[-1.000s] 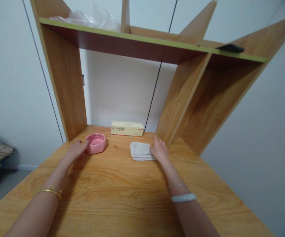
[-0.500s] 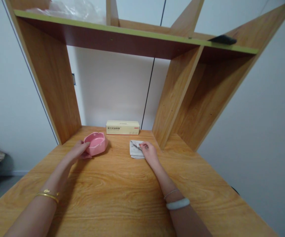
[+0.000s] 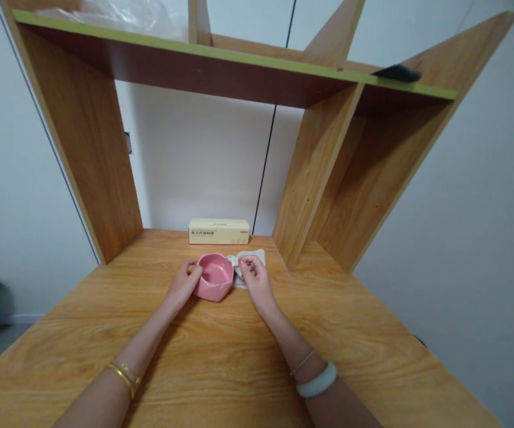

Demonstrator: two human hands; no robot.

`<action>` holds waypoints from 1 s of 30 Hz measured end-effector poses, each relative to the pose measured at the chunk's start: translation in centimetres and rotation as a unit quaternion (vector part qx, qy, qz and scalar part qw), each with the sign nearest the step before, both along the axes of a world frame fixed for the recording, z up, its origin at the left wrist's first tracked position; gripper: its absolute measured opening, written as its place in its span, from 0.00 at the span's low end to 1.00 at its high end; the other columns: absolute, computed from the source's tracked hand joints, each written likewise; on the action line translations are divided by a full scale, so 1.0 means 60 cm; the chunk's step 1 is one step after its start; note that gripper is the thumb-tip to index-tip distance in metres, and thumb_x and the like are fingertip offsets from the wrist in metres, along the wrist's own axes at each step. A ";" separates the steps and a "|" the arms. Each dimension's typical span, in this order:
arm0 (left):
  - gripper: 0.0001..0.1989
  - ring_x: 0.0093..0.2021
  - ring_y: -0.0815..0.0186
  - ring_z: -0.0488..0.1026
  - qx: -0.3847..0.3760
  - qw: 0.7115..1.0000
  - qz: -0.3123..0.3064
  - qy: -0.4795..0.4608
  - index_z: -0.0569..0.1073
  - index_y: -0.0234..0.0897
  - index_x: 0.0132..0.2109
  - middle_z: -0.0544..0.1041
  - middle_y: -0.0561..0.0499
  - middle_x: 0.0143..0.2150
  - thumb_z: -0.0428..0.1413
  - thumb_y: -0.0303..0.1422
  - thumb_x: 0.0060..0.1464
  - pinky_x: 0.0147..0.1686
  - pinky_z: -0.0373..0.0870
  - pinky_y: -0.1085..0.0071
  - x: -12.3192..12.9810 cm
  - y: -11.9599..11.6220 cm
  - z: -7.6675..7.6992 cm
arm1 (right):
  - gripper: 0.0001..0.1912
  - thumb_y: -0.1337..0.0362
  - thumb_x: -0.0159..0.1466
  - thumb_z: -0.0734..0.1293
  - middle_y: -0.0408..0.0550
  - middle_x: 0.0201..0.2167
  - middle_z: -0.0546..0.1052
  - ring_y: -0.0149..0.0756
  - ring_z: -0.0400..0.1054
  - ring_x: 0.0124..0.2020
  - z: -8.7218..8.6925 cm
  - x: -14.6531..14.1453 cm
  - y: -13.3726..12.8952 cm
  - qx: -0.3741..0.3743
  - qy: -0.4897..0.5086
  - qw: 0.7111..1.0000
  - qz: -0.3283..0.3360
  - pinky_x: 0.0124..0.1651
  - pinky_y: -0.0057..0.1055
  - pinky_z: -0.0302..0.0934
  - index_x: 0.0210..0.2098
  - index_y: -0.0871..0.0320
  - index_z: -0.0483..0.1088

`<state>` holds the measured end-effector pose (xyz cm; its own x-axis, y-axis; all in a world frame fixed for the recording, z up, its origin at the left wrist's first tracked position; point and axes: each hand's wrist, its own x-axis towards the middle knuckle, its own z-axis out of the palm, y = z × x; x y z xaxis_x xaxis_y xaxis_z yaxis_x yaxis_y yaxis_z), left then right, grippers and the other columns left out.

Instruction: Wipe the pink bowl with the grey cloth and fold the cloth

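My left hand [image 3: 187,281] is closed on the left side of a pink ashtray [image 3: 214,289], its thumb at the rim. The ashtray has an angular, many-sided shape with notches in its rim, and its inside looks bare. Just to its right, my right hand [image 3: 254,279] pinches a lifted fold of a light grey folded cloth [image 3: 259,256]. The rest of the cloth lies on the table, partly hidden behind that hand and the ashtray. Between the two hands, the raised fold comes right up to the ashtray's right rim; whether they touch I cannot tell.
A long cream box [image 3: 219,232] with printed lettering stands at the back of the wooden table [image 3: 221,362]. Wooden shelf uprights [image 3: 317,172] rise behind and to the right. Overhead, a shelf [image 3: 239,56] carries clear plastic [image 3: 136,18] and a dark flat object [image 3: 398,73].
My left hand has carried the ashtray right and slightly nearer, beside the cloth. My right hand has shifted a little left, raising a fold of the cloth toward the ashtray.
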<state>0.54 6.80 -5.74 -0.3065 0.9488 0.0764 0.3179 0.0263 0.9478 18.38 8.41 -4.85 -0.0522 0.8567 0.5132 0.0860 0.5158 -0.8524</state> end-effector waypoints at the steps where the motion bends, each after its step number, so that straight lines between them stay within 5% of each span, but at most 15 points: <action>1: 0.22 0.29 0.63 0.72 0.016 1.000 -0.006 0.009 0.67 0.32 0.44 0.74 0.49 0.29 0.49 0.42 0.45 0.29 0.65 0.69 0.002 -0.003 0.001 | 0.10 0.57 0.58 0.60 0.40 0.23 0.65 0.28 0.57 0.23 0.001 -0.006 -0.005 0.016 -0.034 0.999 0.011 0.27 0.25 0.54 0.30 0.57 0.65; 5: 0.19 0.35 0.63 0.72 0.083 0.994 -0.039 0.062 0.67 0.34 0.46 0.75 0.48 0.37 0.48 0.37 0.47 0.37 0.67 0.66 0.014 -0.020 0.016 | 0.09 0.63 0.60 0.59 0.45 0.27 0.69 0.32 0.62 0.32 0.003 -0.018 -0.018 0.081 -0.165 0.983 0.012 0.37 0.29 0.57 0.27 0.57 0.68; 7: 0.19 0.39 0.62 0.72 0.114 0.987 -0.055 0.097 0.67 0.35 0.46 0.74 0.47 0.41 0.49 0.36 0.46 0.40 0.66 0.66 0.022 -0.028 0.024 | 0.08 0.65 0.59 0.58 0.48 0.33 0.70 0.34 0.63 0.36 0.003 -0.015 -0.018 0.079 -0.185 0.979 -0.027 0.40 0.31 0.58 0.34 0.58 0.68; 12: 0.19 0.46 0.62 0.69 0.158 0.970 -0.090 0.163 0.67 0.36 0.48 0.72 0.46 0.47 0.49 0.33 0.47 0.46 0.65 0.65 0.035 -0.040 0.033 | 0.37 0.62 0.48 0.68 0.54 0.46 0.68 0.43 0.62 0.48 0.003 0.007 -0.008 -0.012 -0.286 0.947 -0.145 0.46 0.36 0.56 0.56 0.59 0.53; 18: 0.21 0.50 0.62 0.66 0.184 0.958 -0.124 0.181 0.65 0.38 0.51 0.70 0.46 0.50 0.50 0.36 0.49 0.51 0.61 0.64 0.040 -0.043 0.032 | 0.31 0.61 0.55 0.62 0.54 0.41 0.73 0.44 0.67 0.43 0.001 0.017 -0.003 -0.131 -0.407 0.892 -0.143 0.40 0.33 0.57 0.57 0.58 0.54; 25: 0.34 0.51 0.58 0.66 0.094 0.982 -0.161 0.018 0.53 0.33 0.59 0.66 0.39 0.54 0.51 0.46 0.49 0.50 0.62 0.61 0.044 -0.036 0.017 | 0.26 0.63 0.58 0.59 0.55 0.44 0.72 0.41 0.65 0.46 -0.015 0.014 0.003 -0.129 -0.321 0.923 -0.167 0.43 0.32 0.58 0.56 0.60 0.55; 30: 0.44 0.55 0.57 0.61 0.103 0.980 -0.167 0.028 0.47 0.33 0.61 0.60 0.38 0.58 0.59 0.41 0.41 0.54 0.57 0.62 0.055 -0.038 0.010 | 0.30 0.62 0.57 0.61 0.53 0.44 0.71 0.40 0.66 0.44 -0.025 0.018 0.011 -0.119 -0.263 0.945 -0.157 0.42 0.32 0.58 0.58 0.58 0.51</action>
<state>3.81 4.50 -5.14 0.0287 0.9581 0.2851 0.3280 -0.2784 0.9027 19.46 9.05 -6.33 0.0296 0.9601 0.2781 0.6462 0.1939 -0.7381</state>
